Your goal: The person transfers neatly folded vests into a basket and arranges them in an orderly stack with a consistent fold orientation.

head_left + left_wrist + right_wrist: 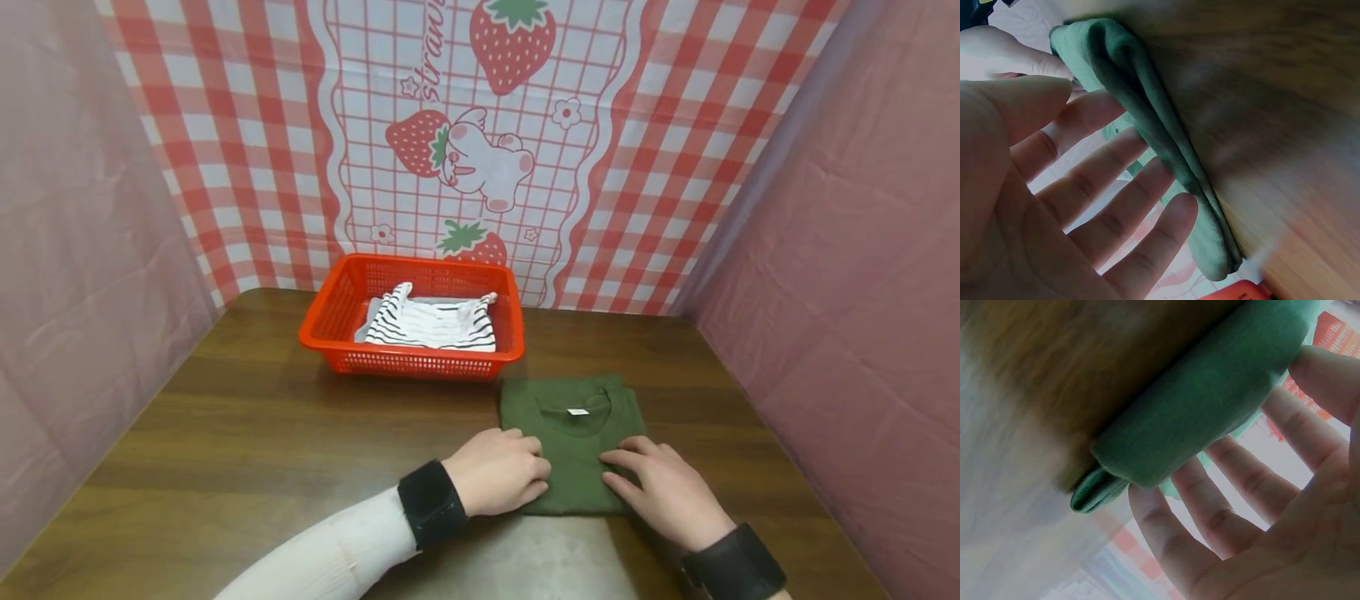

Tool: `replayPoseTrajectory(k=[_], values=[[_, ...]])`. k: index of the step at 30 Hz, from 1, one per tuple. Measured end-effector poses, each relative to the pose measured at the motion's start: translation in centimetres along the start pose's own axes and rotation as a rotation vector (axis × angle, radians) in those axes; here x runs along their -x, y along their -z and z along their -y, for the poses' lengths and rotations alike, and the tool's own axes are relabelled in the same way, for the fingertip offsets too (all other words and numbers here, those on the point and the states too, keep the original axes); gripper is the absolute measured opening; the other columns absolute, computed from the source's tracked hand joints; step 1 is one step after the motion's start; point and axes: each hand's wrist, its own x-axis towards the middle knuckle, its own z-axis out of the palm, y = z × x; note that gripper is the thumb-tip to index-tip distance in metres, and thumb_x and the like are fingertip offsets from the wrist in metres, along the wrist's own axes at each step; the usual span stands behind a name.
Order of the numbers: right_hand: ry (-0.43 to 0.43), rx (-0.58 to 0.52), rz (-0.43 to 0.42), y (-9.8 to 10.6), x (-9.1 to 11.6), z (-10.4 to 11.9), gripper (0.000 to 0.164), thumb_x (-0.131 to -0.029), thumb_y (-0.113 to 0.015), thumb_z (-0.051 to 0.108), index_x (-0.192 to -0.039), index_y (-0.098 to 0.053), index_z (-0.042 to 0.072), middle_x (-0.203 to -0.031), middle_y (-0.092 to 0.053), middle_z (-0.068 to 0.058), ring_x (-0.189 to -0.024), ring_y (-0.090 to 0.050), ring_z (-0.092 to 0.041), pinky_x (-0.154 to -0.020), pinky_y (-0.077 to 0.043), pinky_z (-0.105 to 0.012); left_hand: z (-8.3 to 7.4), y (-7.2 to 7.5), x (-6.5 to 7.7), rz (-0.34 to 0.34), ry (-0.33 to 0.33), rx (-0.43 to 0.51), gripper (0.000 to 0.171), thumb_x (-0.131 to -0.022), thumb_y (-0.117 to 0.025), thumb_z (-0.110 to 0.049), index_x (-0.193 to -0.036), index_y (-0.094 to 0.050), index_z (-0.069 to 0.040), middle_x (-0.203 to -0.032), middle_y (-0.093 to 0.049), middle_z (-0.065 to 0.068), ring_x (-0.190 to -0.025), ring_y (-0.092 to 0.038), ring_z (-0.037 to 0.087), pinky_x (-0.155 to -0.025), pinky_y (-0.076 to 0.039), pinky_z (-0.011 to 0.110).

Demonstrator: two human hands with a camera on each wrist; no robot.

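Note:
A folded dark green T-shirt [573,454] lies on the table with its round collar and small white label [577,412] facing up. At its left edge my left hand [498,471] touches the cloth; in the left wrist view the fingers [1147,181] are extended along the folded layers. From the right, my right hand [663,487] rests on the shirt's other edge. The right wrist view shows spread fingers [1191,487] touching the rounded fold, with a narrow loop of green cloth poking out below it.
Behind the shirt, to the left, stands a red plastic basket [420,364] holding a black-and-white striped garment [435,323] over a grey one. A checked strawberry-print cloth [480,150] hangs at the back of the wooden table [262,442]. Pink curtains flank both sides.

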Motion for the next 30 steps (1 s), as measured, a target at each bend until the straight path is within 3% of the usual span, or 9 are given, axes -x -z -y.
replayPoseTrajectory(k=[20,30], values=[[0.065,-0.039,-0.005,-0.4,-0.4,2.2,0.025,-0.096,-0.089,0.034,-0.120,-0.086,0.026,-0.117,-0.069,0.003,-0.103,-0.066,-0.022,-0.085,-0.057,-0.045,0.1,0.3,4.5,-0.067,-0.002,0.012,0.013,-0.107,-0.074,-0.039,-0.105,-0.079,-0.027,-0.102,-0.069,-0.008,-0.090,-0.063,0.015,-0.073,-0.052,0.029],[0.095,-0.065,0.030,-0.8,-0.8,3.8,0.024,-0.097,-0.087,0.033,-0.120,-0.085,0.026,-0.117,-0.068,0.005,-0.104,-0.065,-0.020,-0.087,-0.057,-0.044,0.9,0.4,6.3,-0.020,0.044,0.099,0.011,-0.108,-0.073,-0.036,-0.103,-0.078,-0.027,-0.100,-0.066,-0.009,-0.090,-0.062,0.014,-0.075,-0.052,0.030]])
